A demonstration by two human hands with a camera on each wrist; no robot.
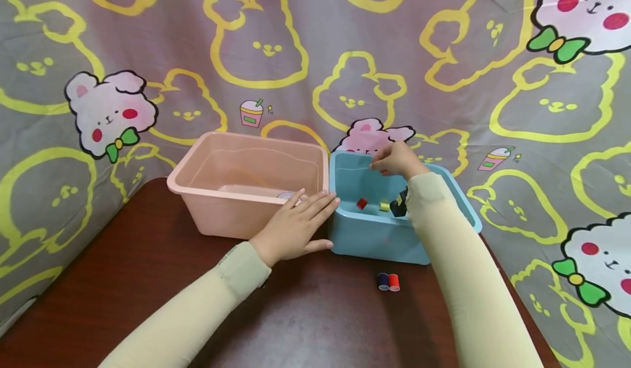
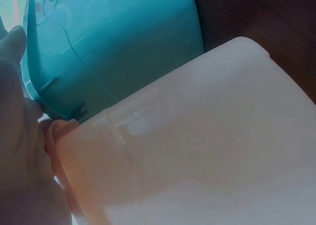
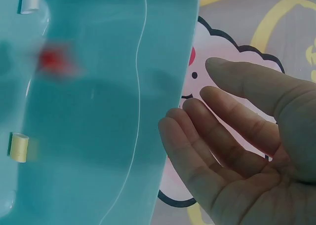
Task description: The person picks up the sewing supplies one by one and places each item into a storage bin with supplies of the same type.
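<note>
Left hand (image 1: 296,223) touches pink tub (image 1: 217,214), right hand (image 1: 396,160) overhangs blue tub (image 1: 377,242).

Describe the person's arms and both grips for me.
Left sleeve and right sleeve: long, pale yellow, unpatterned. Left cuff and right cuff: greyish-green bands, the left one with a faint dark marking. Left grip and right grip: bare, no glove or ring visible.

Looking forward and down from the head; peering closely from each wrist; sharing the blue bin (image 1: 379,242) across all three.
</note>
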